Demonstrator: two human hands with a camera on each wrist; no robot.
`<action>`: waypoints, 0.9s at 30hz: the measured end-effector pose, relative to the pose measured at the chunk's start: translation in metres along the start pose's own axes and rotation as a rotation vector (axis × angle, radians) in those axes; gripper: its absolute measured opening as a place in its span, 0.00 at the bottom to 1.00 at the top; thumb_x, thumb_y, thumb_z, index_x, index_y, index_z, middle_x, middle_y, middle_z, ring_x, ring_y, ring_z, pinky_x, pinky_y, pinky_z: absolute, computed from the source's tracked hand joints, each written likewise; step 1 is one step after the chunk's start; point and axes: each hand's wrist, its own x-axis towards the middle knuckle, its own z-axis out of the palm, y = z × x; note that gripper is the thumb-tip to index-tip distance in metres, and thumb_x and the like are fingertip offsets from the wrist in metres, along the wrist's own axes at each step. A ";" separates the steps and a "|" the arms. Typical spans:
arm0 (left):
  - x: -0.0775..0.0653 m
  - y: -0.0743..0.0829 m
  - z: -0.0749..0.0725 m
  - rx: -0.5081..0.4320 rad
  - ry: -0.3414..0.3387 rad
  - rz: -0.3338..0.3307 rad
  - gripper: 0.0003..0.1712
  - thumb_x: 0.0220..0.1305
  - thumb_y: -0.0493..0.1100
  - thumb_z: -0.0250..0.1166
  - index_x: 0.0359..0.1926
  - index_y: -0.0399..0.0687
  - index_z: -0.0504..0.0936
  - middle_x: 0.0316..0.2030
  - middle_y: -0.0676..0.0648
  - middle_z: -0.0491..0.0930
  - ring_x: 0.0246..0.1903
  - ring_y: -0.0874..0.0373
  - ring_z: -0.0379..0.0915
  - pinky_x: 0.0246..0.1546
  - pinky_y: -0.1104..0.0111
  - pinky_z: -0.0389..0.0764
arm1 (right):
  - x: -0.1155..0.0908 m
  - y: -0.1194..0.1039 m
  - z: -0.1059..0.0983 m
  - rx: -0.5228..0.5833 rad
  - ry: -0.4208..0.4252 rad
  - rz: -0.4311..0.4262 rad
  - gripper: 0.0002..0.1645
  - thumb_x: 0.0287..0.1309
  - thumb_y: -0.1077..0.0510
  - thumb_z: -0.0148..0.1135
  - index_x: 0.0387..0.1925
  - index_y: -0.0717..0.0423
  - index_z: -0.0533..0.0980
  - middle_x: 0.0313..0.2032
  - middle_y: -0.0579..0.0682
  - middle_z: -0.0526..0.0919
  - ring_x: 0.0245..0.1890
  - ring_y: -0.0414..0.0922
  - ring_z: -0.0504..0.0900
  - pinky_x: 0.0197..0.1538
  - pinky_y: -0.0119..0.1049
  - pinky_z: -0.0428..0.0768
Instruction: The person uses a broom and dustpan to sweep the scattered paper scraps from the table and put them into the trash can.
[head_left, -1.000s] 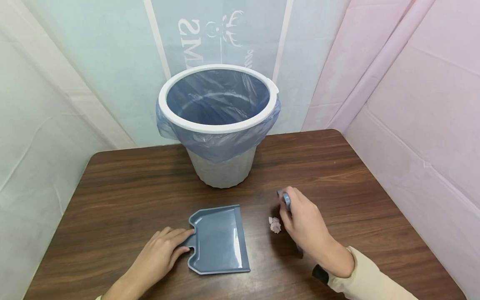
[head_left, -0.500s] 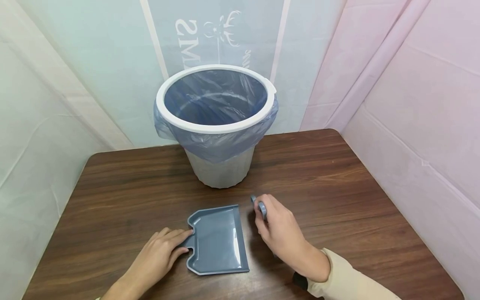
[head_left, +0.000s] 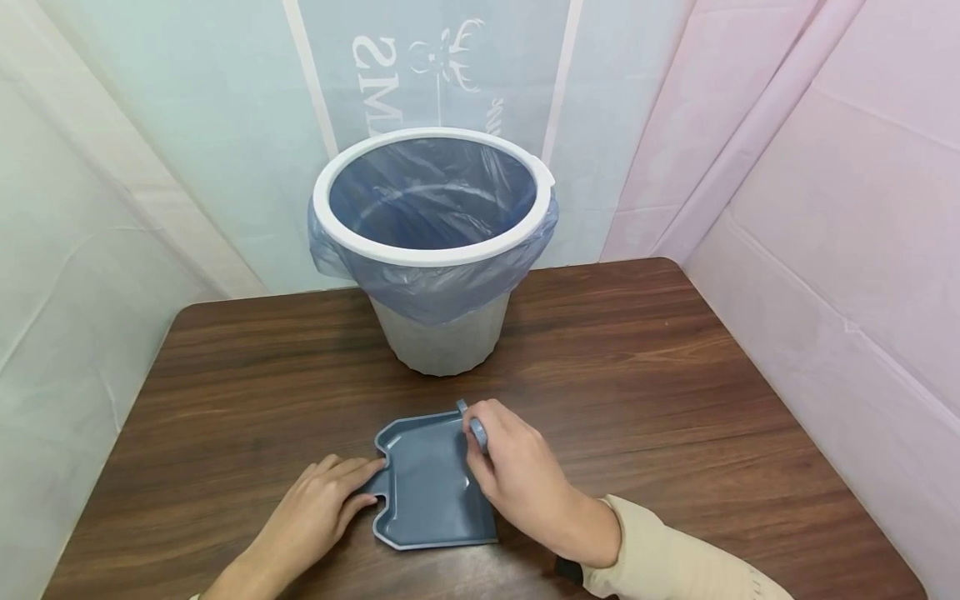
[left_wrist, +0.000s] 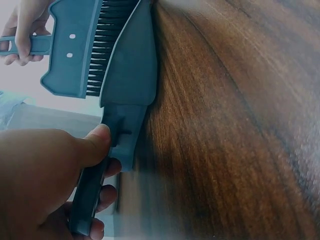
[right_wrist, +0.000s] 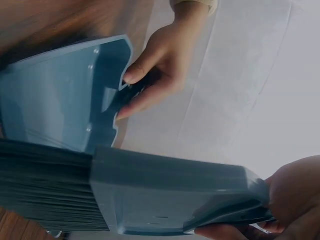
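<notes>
My left hand (head_left: pixel 318 504) grips the short handle of a blue-grey dustpan (head_left: pixel 427 492), which lies flat on the table. In the left wrist view the thumb lies along that handle, with fingers curled beneath. My right hand (head_left: pixel 525 475) holds a matching hand brush (left_wrist: pixel 70 55) by its handle, over the dustpan's right-hand front edge. Dark bristles (left_wrist: pixel 101 50) point down at the pan in the left wrist view. The right wrist view shows the brush (right_wrist: pixel 170 192) close up beside the pan. Any paper scraps are hidden behind the brush and hand in the head view.
A pale waste bin (head_left: pixel 442 337) with a white rim and blue bag liner (head_left: pixel 442 292) stands behind the dustpan. The brown wood-grain table (head_left: pixel 660 375) has rounded far corners. Pale fabric walls (head_left: pixel 847 250) enclose it at the back and both sides.
My right hand has swept the brush left, from beyond some small pale paper scraps to the dustpan's edge. Those scraps have gone out of sight. The left hand and dustpan stay put.
</notes>
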 end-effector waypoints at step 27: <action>-0.001 0.001 0.001 0.007 -0.017 -0.030 0.25 0.59 0.45 0.76 0.58 0.52 0.85 0.50 0.54 0.86 0.43 0.63 0.76 0.44 0.59 0.81 | 0.010 0.006 -0.003 0.278 0.179 -0.050 0.14 0.57 0.75 0.60 0.39 0.57 0.72 0.33 0.49 0.78 0.28 0.38 0.78 0.31 0.21 0.79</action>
